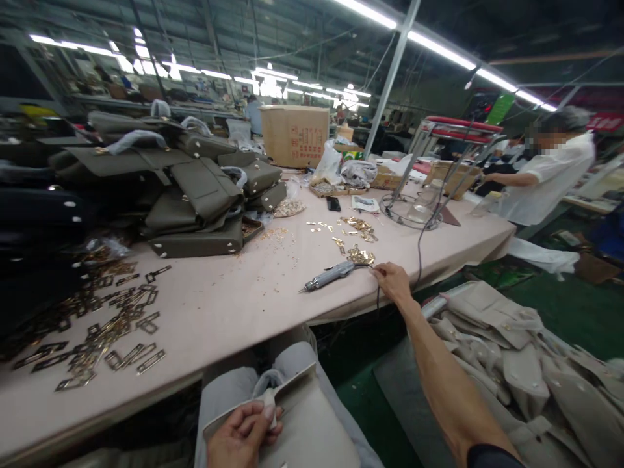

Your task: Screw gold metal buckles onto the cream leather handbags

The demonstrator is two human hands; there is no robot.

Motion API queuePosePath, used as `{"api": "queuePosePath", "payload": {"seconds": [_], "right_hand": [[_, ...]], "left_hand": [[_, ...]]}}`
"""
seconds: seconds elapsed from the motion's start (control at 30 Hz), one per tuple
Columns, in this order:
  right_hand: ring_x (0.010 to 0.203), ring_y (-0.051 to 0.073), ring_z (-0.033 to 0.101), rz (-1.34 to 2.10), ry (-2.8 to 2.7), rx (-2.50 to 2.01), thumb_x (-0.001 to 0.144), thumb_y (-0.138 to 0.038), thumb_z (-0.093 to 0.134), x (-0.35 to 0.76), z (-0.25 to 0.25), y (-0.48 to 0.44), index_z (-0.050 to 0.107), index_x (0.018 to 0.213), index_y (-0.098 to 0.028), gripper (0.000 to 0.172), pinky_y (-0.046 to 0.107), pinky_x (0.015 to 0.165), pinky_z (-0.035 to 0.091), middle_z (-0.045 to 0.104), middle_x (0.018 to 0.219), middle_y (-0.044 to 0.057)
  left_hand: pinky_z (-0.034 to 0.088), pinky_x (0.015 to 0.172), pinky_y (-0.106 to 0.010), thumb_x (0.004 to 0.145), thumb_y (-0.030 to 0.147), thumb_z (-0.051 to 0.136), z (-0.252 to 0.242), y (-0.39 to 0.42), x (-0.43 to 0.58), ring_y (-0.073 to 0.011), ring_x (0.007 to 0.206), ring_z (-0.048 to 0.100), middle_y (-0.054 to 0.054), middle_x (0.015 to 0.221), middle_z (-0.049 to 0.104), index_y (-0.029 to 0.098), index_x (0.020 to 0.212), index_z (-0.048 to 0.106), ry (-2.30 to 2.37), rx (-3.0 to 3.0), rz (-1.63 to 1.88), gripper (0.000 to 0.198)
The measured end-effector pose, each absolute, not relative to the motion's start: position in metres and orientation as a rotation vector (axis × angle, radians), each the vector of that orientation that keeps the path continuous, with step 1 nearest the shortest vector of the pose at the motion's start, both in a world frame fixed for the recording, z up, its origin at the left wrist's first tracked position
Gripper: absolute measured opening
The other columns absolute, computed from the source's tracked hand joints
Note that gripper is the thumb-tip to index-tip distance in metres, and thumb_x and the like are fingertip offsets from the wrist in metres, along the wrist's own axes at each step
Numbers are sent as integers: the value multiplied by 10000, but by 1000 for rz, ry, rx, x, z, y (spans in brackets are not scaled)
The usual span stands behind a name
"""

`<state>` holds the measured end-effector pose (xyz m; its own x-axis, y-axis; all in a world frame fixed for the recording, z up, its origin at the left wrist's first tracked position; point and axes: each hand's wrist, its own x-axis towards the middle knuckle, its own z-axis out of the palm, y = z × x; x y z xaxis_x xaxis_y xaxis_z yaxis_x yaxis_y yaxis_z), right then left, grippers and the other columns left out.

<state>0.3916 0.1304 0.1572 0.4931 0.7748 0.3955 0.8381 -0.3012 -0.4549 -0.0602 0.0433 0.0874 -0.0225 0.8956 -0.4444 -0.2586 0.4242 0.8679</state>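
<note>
A light beige handbag [312,422] lies across my lap. Low in the view, my left hand [246,429] pinches a pale strap tab [270,406] at the bag's top edge. My right hand [392,281] reaches to the table's front edge, its fingers closed around the dark cord [377,296] behind a grey electric screwdriver [329,277]. The screwdriver rests on the table with its bit pointing left. Just beyond it sit small gold metal plates [359,254] in loose piles.
Dark olive handbags [195,195] are heaped at the left of the table [234,312], behind scattered metal frames [127,318]. A wire-legged stool [409,175] stands on the table. Beige bags [517,364] fill the lower right. A person [546,169] works at the far right.
</note>
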Motion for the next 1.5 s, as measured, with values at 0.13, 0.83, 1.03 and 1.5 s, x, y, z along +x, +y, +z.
{"api": "queuePosePath", "payload": {"seconds": [0.13,0.83,1.03,1.5], "right_hand": [[831,210,652,240,-1463,-1608,898,-497,679,311,171,108,773,1002,-251,284,348,771,517,723,954,64],[643,152,604,1394,-1733,-1259,880,-385,703,114,127,74,811,950,-232,199,277,556,484,699,824,34],[570,149,604,1405,-1620,-1331,818,-367,753,101,130,70,772,811,-189,179,264,516,479,679,685,25],[646,157,610,1113,-1644,-1399,826,-320,746,96,113,62,786,809,-195,133,272,565,470,690,771,49]], "left_hand": [[546,514,-262,582,458,934,99,33,-62,-211,529,718,-114,683,784,134,777,661,1201,685,1032,467],[599,543,-286,632,344,919,92,32,-74,-225,582,753,-107,704,778,74,847,752,1102,651,1000,384],[601,550,-286,638,307,900,96,34,-73,-230,602,760,-121,720,789,70,854,762,1061,657,1008,349],[620,565,-307,613,322,917,103,35,-70,-228,579,750,-122,682,775,50,847,775,1076,567,991,386]]}}
